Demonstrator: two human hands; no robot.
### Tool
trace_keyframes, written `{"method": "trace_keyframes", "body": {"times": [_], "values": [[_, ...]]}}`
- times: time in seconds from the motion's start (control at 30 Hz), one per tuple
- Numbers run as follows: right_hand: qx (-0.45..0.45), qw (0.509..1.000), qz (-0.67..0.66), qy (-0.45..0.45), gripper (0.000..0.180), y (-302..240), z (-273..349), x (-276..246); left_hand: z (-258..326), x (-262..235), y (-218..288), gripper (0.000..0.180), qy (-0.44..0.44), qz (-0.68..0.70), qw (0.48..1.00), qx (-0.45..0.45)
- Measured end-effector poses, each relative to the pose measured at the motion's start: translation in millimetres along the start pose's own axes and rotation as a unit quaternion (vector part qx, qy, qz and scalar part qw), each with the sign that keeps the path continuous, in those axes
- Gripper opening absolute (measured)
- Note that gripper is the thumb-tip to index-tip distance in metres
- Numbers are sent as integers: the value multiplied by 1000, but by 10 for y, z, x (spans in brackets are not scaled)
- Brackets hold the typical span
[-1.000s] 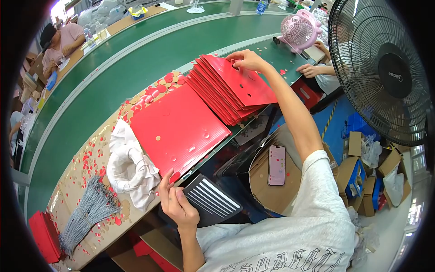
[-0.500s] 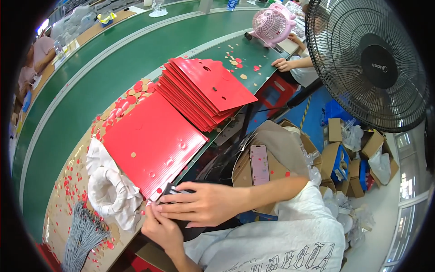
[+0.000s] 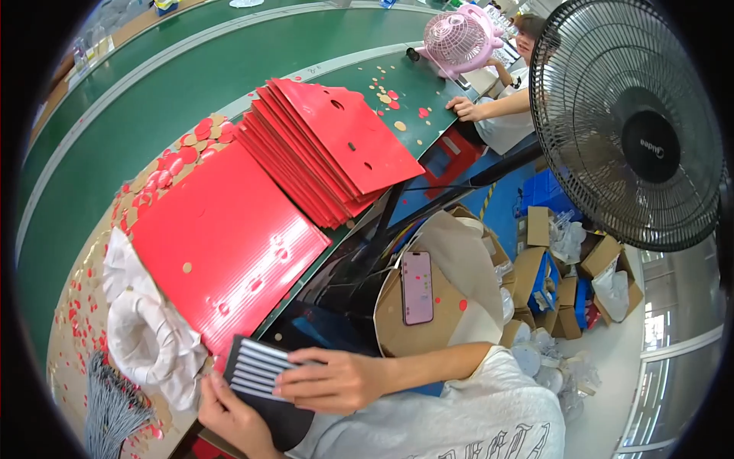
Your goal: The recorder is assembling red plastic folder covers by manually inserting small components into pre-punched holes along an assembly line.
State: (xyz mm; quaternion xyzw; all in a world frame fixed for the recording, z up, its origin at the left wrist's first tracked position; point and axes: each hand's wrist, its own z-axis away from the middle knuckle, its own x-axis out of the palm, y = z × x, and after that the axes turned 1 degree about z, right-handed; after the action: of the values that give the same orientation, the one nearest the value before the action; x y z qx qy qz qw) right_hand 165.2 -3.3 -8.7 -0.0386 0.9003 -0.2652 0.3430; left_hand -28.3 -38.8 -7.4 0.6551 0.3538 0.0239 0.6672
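A black card with several parallel white strips [image 3: 256,369] is between my hands, close to my body at the near corner of the red board. My left hand [image 3: 235,419] pinches its left edge with thumb and fingertips. My right hand [image 3: 332,380] holds the card from the right, its fingers lying together across the strips; its thumb is hidden. Just beyond the card, a flat red board [image 3: 222,229] lies on the worktop, with a few loose round cutouts on it. Behind that leans a stack of red boards [image 3: 336,145] with punched holes.
White cloth [image 3: 145,336] and a bundle of grey cords [image 3: 115,405] lie at left among red and tan cutouts. A phone [image 3: 417,287] rests in an open carton to the right. A large black fan [image 3: 650,145] and pink fan [image 3: 459,38] stand beyond, near a co-worker's hand [image 3: 466,109].
The black card has turned up into clear sight, its white strips now showing. Both hands have shifted left and lower in view, along with the whole scene as my head moved.
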Motion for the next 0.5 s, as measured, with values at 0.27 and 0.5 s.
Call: {"method": "trace_keyframes", "body": {"times": [0.27,0.5], "values": [[80,994,59,-46,45,-17,-29,62,-112,-85,364,27,-98,-161,982,-22],[138,990,30,-27,39,45,-126,76,-301,-55,585,26,-193,-204,959,-32]]}}
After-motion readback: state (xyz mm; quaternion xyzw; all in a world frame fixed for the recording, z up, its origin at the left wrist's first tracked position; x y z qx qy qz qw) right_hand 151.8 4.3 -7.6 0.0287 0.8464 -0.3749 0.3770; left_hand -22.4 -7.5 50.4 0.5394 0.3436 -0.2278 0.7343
